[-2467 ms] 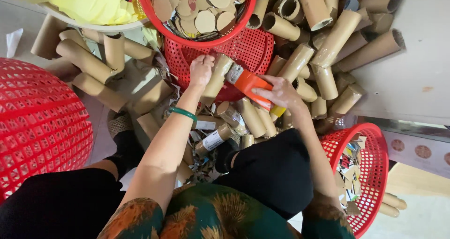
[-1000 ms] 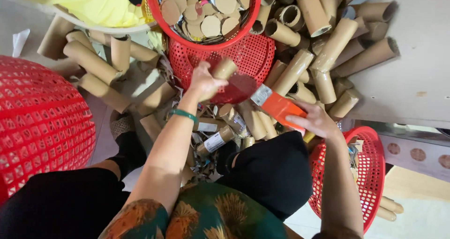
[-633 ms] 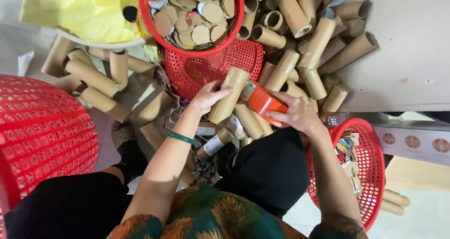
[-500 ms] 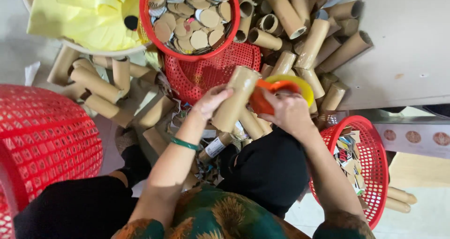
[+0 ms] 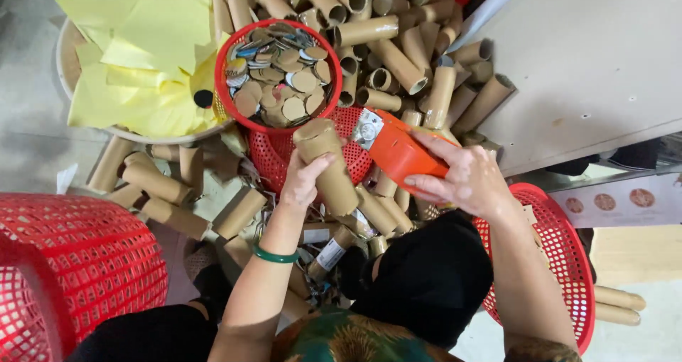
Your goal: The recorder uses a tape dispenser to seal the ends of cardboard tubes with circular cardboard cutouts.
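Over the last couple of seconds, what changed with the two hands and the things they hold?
The left hand lifted a cardboard tube from the pile and now holds it upright over the red baskets. The right hand, which had swung its orange tool out to the right, brought it back beside the tube's top. The basket of round discs, the yellow sheets and the tube pile stayed put.

My right hand (image 5: 465, 181) covers the rear of the orange tool (image 5: 398, 149), so I cannot tell its full shape. My left hand (image 5: 304, 179) hides the lower part of the cardboard tube (image 5: 327, 164). Left of that tube, the big red basket (image 5: 78, 262) is cut off by the frame's edge. The discs in the round red basket (image 5: 277, 74) above the tube are too small to make out.
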